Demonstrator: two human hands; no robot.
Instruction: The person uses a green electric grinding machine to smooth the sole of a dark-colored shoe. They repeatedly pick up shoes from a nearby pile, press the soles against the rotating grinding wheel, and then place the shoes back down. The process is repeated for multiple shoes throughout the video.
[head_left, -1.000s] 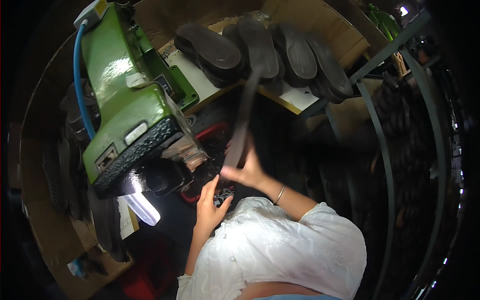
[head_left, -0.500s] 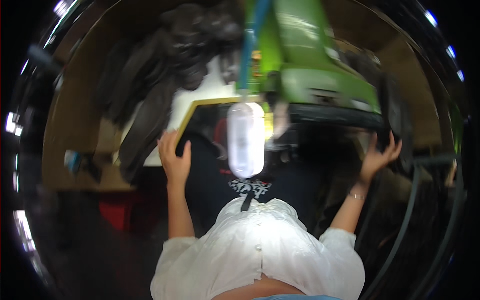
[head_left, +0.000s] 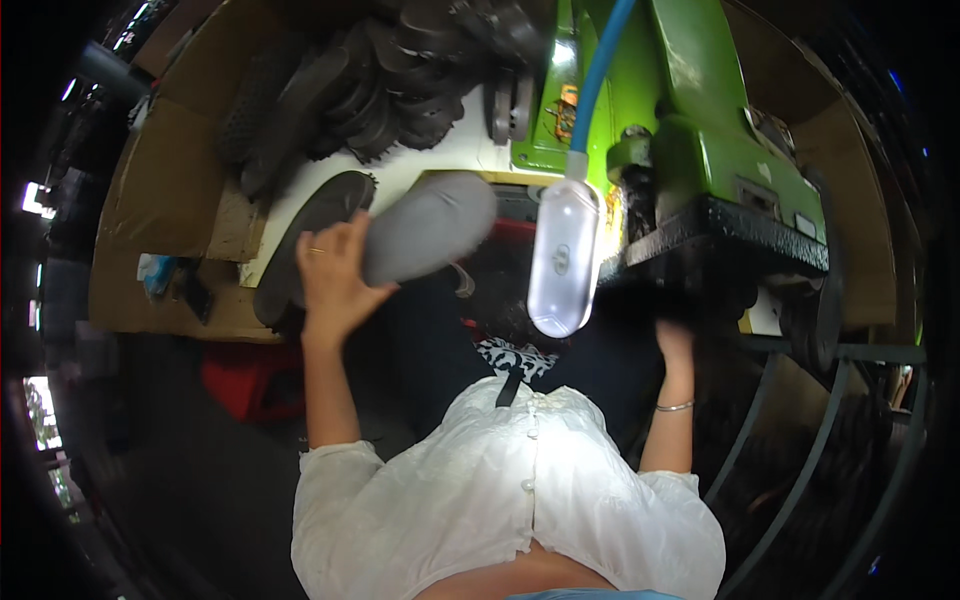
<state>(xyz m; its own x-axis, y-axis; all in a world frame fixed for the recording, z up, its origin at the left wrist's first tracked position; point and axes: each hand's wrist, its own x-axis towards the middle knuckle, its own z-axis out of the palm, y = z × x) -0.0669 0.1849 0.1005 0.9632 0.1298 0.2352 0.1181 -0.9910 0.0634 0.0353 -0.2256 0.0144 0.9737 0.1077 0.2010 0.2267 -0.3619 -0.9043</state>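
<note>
One grey sole (head_left: 428,240), in left hand (head_left: 335,280) grip

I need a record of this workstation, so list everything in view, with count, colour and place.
grey shoe sole: one, grey, held up in the left hand, blurred
pile of soles: too many to count, dark grey to black, on the bench at top left
flat sole: one, dark, on the bench edge behind the left hand
green machine: one, green with a black base, at top right
work lamp: one, white, on a blue hose, hanging centre
cardboard: brown sheets, left of the bench
red object: one, red, low at left
left hand: one, gripping the grey sole
right hand: one, under the machine's base, grip unclear
</note>
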